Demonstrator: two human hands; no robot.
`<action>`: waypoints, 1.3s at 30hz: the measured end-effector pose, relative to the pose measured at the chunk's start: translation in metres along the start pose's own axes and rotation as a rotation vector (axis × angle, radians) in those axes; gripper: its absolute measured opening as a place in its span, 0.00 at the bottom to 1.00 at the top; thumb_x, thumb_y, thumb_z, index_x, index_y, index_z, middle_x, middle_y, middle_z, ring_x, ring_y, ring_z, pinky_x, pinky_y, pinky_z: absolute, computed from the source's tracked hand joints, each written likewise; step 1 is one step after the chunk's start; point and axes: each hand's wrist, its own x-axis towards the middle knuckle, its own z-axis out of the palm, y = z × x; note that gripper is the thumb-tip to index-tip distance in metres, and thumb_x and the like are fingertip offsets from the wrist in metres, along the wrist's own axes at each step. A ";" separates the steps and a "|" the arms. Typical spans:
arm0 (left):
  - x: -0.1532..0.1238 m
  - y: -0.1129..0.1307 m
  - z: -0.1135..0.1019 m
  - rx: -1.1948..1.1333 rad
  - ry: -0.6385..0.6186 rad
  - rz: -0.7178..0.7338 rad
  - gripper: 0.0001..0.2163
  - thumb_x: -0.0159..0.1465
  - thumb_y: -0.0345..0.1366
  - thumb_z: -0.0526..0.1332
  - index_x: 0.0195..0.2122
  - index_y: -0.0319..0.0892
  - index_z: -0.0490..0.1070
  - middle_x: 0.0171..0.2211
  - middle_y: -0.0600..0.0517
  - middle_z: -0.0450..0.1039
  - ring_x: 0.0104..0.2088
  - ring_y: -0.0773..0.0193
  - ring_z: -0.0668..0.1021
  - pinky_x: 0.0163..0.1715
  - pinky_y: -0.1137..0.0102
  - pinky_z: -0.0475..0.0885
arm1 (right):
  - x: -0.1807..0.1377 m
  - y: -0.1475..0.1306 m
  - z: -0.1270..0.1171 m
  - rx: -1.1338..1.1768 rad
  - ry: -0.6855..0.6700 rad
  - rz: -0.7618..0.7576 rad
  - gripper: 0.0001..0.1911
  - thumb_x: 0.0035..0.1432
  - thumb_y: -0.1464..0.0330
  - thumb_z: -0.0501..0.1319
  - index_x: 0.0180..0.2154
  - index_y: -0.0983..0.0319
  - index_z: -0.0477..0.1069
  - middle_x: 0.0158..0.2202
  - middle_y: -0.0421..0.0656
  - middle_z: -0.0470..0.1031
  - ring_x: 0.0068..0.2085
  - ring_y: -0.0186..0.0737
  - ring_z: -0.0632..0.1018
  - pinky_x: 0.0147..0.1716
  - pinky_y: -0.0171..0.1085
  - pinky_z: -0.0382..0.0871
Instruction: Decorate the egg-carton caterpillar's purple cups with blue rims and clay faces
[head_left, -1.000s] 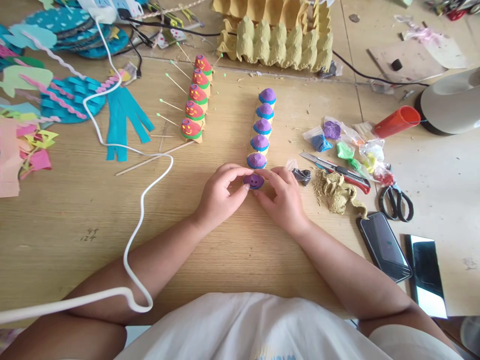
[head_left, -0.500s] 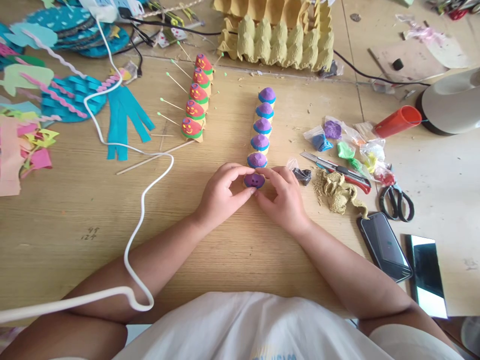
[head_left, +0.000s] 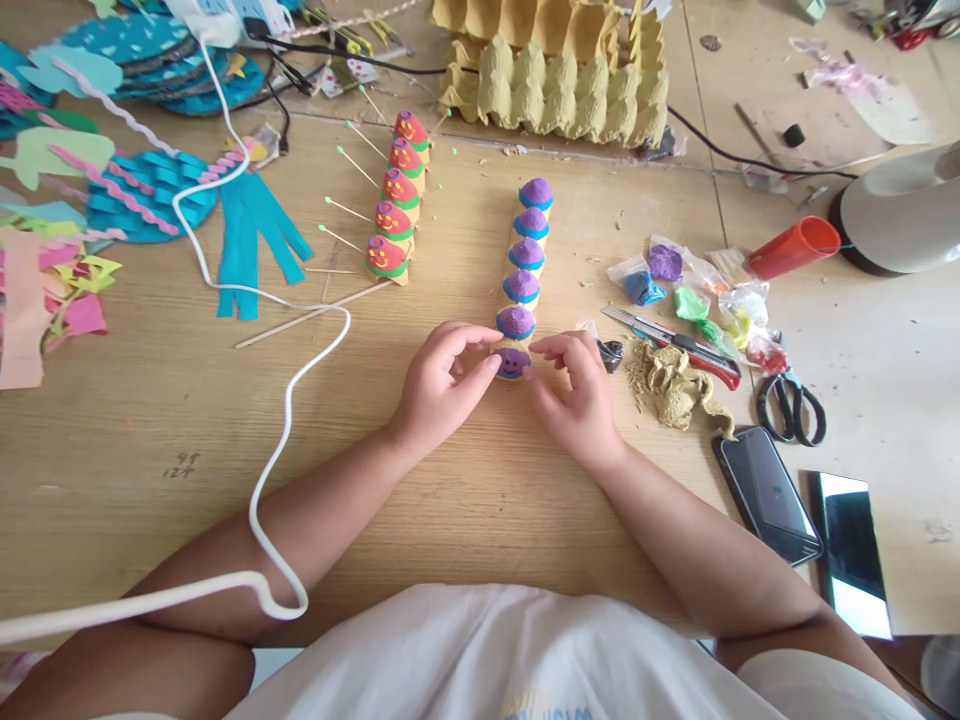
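Left hand: left hand (head_left: 435,385), frame centre, fingers curled; thumb and forefinger pinch the left side of the purple face piece (head_left: 513,362).
Right hand: right hand (head_left: 577,395), mirror pose; forefinger and thumb tips meet the piece's right side. Other fingers loosely bent, not clenched.
Grip: both hands grasp the one piece between fingertips; palms rest on or close to the table (head_left: 150,420), cannot tell which.
Face piece: centre of frame, at the near end of the purple row (head_left: 525,260), touching or just below its nearest cap. Face with eyes and smile turned toward the camera.
Row axis: purple row runs from centre toward the upper frame, leaning slightly right; five blue-rimmed caps on pale cups, one behind another.
Red row: red row (head_left: 396,205), left of the purple one, same run but more tilted; green-tipped pins stick out to the left.
Egg trays: egg trays (head_left: 570,80), top centre, stacked, cups showing nothing inside.
Clay bags: clay bags (head_left: 694,285), right of centre; small clear bags with purple, blue, green, yellow and red lumps.
Tools: knife (head_left: 675,345) lies just right of the right hand, long axis slanting down to the right; scissors (head_left: 791,405) further right; phone (head_left: 765,490) lower right.
Cord: white cord (head_left: 285,400) loops down the left half and crosses the left forearm.
Paper: teal and pink paper cutouts (head_left: 112,190), upper left.
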 end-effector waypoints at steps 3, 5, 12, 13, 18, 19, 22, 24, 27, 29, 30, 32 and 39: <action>0.000 -0.001 0.000 -0.017 0.026 -0.011 0.09 0.68 0.33 0.64 0.49 0.44 0.77 0.46 0.48 0.78 0.44 0.63 0.79 0.33 0.71 0.70 | 0.001 0.000 0.000 0.061 0.031 0.000 0.04 0.66 0.68 0.63 0.38 0.59 0.77 0.36 0.44 0.76 0.38 0.42 0.76 0.40 0.42 0.72; -0.001 -0.001 -0.001 -0.016 0.031 0.002 0.09 0.68 0.33 0.64 0.49 0.44 0.77 0.45 0.48 0.78 0.43 0.64 0.78 0.34 0.71 0.71 | 0.001 -0.001 -0.001 0.078 0.013 0.012 0.07 0.68 0.66 0.63 0.37 0.59 0.78 0.33 0.43 0.76 0.35 0.40 0.75 0.37 0.41 0.71; 0.001 0.002 -0.002 -0.001 0.060 0.096 0.07 0.71 0.39 0.63 0.41 0.44 0.79 0.43 0.48 0.78 0.44 0.62 0.79 0.38 0.69 0.74 | -0.006 -0.005 -0.003 0.069 -0.055 -0.016 0.16 0.74 0.64 0.53 0.38 0.59 0.77 0.32 0.44 0.77 0.36 0.42 0.77 0.40 0.43 0.72; 0.001 0.002 -0.002 -0.001 0.056 0.116 0.09 0.72 0.40 0.62 0.40 0.44 0.79 0.43 0.49 0.78 0.46 0.62 0.80 0.41 0.68 0.75 | -0.006 -0.007 -0.003 0.048 -0.032 -0.021 0.14 0.74 0.65 0.53 0.45 0.58 0.77 0.35 0.44 0.77 0.38 0.43 0.78 0.42 0.44 0.73; 0.003 0.002 -0.002 -0.017 0.066 0.132 0.14 0.77 0.40 0.54 0.50 0.45 0.79 0.48 0.47 0.79 0.52 0.60 0.79 0.54 0.62 0.75 | 0.000 -0.028 -0.022 -0.176 0.001 -0.053 0.21 0.70 0.68 0.57 0.62 0.56 0.68 0.50 0.50 0.76 0.50 0.50 0.77 0.52 0.51 0.73; 0.003 0.002 -0.001 -0.024 0.082 0.126 0.14 0.76 0.41 0.54 0.50 0.45 0.78 0.48 0.47 0.79 0.51 0.60 0.79 0.53 0.62 0.75 | 0.003 -0.032 -0.029 -0.247 -0.023 -0.064 0.22 0.69 0.67 0.58 0.63 0.55 0.68 0.52 0.51 0.75 0.52 0.52 0.76 0.53 0.52 0.72; 0.003 0.000 0.000 -0.013 0.116 0.121 0.12 0.75 0.42 0.57 0.50 0.44 0.77 0.48 0.46 0.79 0.50 0.59 0.79 0.46 0.65 0.76 | 0.013 -0.028 -0.053 -0.508 -0.036 -0.028 0.22 0.66 0.63 0.63 0.60 0.57 0.71 0.54 0.53 0.74 0.55 0.59 0.74 0.55 0.58 0.70; 0.002 -0.001 0.001 0.005 0.123 0.134 0.10 0.74 0.41 0.58 0.49 0.44 0.77 0.48 0.46 0.78 0.51 0.59 0.79 0.42 0.67 0.75 | 0.017 -0.015 -0.063 -0.648 -0.053 0.054 0.23 0.62 0.62 0.67 0.58 0.57 0.73 0.55 0.53 0.74 0.55 0.63 0.73 0.53 0.61 0.69; 0.001 0.000 0.002 0.006 0.115 0.159 0.09 0.73 0.38 0.59 0.49 0.44 0.76 0.48 0.45 0.78 0.51 0.59 0.78 0.38 0.67 0.73 | 0.020 0.011 -0.064 -0.757 -0.135 0.140 0.27 0.56 0.60 0.72 0.56 0.59 0.75 0.56 0.56 0.75 0.55 0.66 0.72 0.51 0.62 0.69; 0.000 0.001 0.002 0.000 0.108 0.164 0.09 0.73 0.37 0.59 0.49 0.44 0.76 0.48 0.45 0.78 0.51 0.59 0.78 0.38 0.67 0.73 | 0.019 0.022 -0.059 -0.764 -0.175 0.159 0.25 0.57 0.60 0.71 0.54 0.59 0.75 0.56 0.55 0.77 0.56 0.66 0.71 0.50 0.61 0.68; 0.000 0.001 0.002 0.000 0.106 0.164 0.09 0.73 0.37 0.59 0.49 0.44 0.76 0.48 0.45 0.78 0.51 0.59 0.78 0.38 0.67 0.73 | 0.019 0.026 -0.056 -0.761 -0.184 0.165 0.21 0.58 0.61 0.70 0.52 0.59 0.76 0.54 0.55 0.79 0.55 0.65 0.71 0.49 0.60 0.68; 0.000 0.002 0.002 0.006 0.104 0.163 0.09 0.73 0.37 0.59 0.49 0.44 0.76 0.48 0.45 0.78 0.51 0.59 0.78 0.39 0.67 0.73 | 0.020 0.028 -0.052 -0.756 -0.193 0.161 0.13 0.60 0.63 0.68 0.47 0.59 0.78 0.49 0.53 0.81 0.54 0.62 0.72 0.49 0.58 0.66; 0.000 0.004 0.002 0.044 0.105 0.208 0.08 0.72 0.37 0.61 0.48 0.44 0.76 0.47 0.46 0.79 0.50 0.59 0.79 0.39 0.67 0.75 | 0.022 0.011 -0.052 -0.537 -0.062 0.083 0.08 0.65 0.65 0.63 0.44 0.58 0.79 0.44 0.49 0.81 0.47 0.53 0.77 0.48 0.50 0.69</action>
